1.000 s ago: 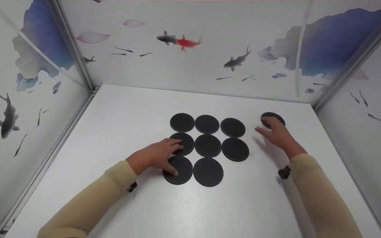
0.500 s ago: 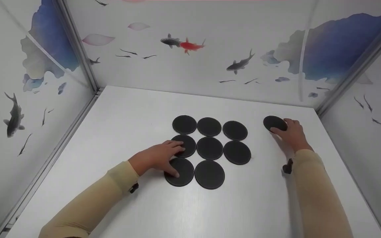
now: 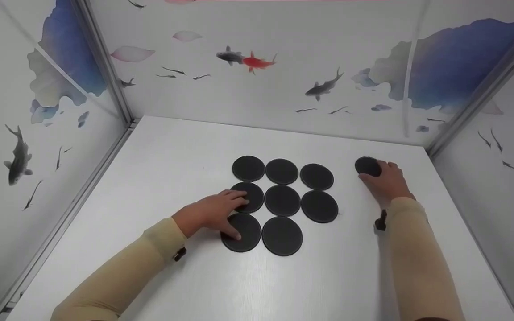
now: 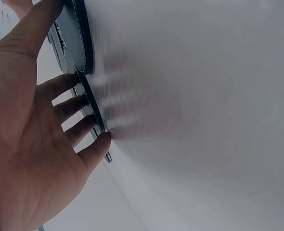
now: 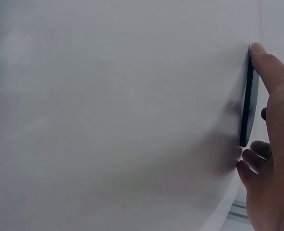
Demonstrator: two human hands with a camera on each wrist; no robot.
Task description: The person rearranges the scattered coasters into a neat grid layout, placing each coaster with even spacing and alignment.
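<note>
Several round black coasters lie in touching or nearly touching rows on the white table. My left hand (image 3: 210,211) has its fingers spread: the fingertips rest on the left coaster (image 3: 257,196) of the middle row, the thumb on the front-left coaster (image 3: 249,226). In the left wrist view, the fingertips meet the edge of a stitched coaster (image 4: 75,41). Apart at the back right, my right hand (image 3: 390,180) holds a single coaster (image 3: 366,166) by its edges, thumb nearer and fingers beyond. The right wrist view has this coaster (image 5: 250,103) edge-on between thumb and fingers.
Beside the middle coaster (image 3: 282,200) lies the row's right coaster (image 3: 319,206). The front row's second coaster (image 3: 282,236) stands nearest the front. A white back wall (image 3: 257,102) and side walls with printed fish enclose the table (image 3: 257,285).
From above the lone coaster, my right hand has moved to its right side and taken hold of its edges. My left hand keeps its place on the left coasters. The head view has shifted slightly.
</note>
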